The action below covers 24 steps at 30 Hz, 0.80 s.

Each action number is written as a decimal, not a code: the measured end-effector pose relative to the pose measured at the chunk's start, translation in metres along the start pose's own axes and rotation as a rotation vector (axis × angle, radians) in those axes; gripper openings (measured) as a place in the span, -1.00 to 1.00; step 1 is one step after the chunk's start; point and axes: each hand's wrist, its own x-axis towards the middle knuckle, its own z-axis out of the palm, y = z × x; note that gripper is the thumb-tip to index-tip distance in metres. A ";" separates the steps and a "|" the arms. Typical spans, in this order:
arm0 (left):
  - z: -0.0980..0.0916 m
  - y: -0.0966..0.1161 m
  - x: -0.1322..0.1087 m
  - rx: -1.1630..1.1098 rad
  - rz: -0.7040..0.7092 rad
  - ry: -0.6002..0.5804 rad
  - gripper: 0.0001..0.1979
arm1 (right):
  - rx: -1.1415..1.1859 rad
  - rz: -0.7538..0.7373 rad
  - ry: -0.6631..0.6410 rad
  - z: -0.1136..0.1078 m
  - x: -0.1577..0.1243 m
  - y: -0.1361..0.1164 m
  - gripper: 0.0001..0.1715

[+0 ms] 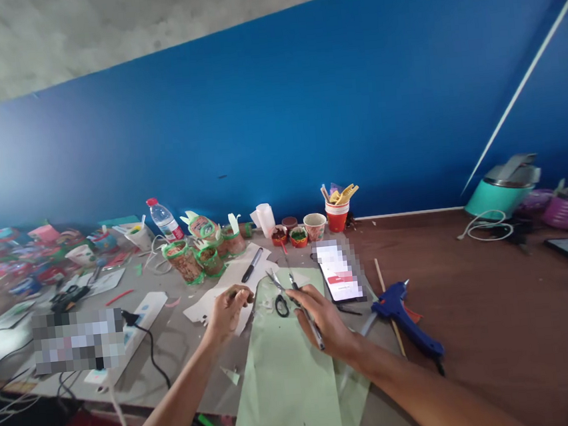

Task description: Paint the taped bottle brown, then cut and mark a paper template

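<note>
My right hand (322,320) is closed around a pen (318,337), whose dark end points away from me above the light green sheet (289,366). A pair of scissors (280,300) with black handles lies on that sheet, just left of the pen. My left hand (230,310) has its fingers curled together at the sheet's left edge, over white paper. Whatever is between those fingers, if anything, is hidden. Beyond it, a marker (253,265) rests on the cut white paper (209,300).
A blue glue gun (407,318) and a thin wooden stick (380,277) lie at the right, near a lit phone (340,271). Cups (337,218), decorated pots (183,261) and a bottle (164,219) line the back. A power strip (143,320) with cables sits left.
</note>
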 end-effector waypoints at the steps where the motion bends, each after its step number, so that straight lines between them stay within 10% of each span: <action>1: -0.001 -0.002 -0.001 0.012 0.004 0.002 -0.72 | 0.000 -0.002 0.001 0.000 0.000 0.000 -0.53; 12: 0.002 -0.010 -0.003 0.432 0.155 -0.076 -0.86 | 0.008 0.023 0.016 -0.002 0.001 0.004 -0.53; 24: 0.023 -0.007 -0.019 0.920 0.338 -0.549 -0.74 | -0.131 0.052 -0.060 -0.003 0.003 0.007 -0.52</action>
